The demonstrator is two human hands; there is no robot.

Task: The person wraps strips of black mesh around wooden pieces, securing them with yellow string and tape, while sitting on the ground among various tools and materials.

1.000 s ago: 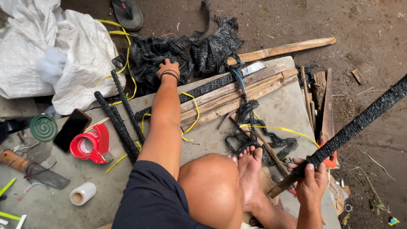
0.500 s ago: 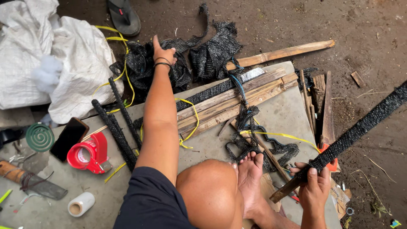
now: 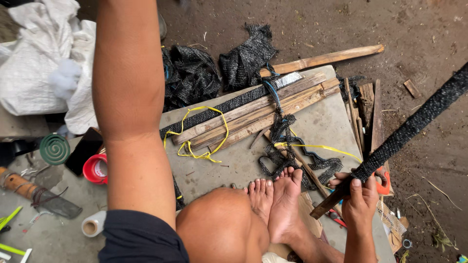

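**netfixer:** Right hand (image 3: 360,198) is clamped around the low end of a long wooden stick wrapped in black mesh netting (image 3: 414,125), which slants up and away to the right, out over the dirt. Left hand is out of shot past the top edge, only the forearm (image 3: 127,97) shows, so I can't tell if it's gripping anything or loose.

**dirtfloor_dan:** My guess is the risk is that one-handed hold. All the length hangs beyond the grip, so the far end could dip or swing, and the wrap could slide if it's not tied tight. Bare feet (image 3: 275,202) sit just beside the butt end too.

**netfixer:** Yeah, and the tangle of black net strips with yellow cord (image 3: 292,146) lies touching the toes, easy to snag. Beyond that, split bamboo slats (image 3: 253,114) lie on the grey board (image 3: 326,122), with a rusty-handled blade (image 3: 41,197) well off to the left near a green spiral coil (image 3: 54,149).
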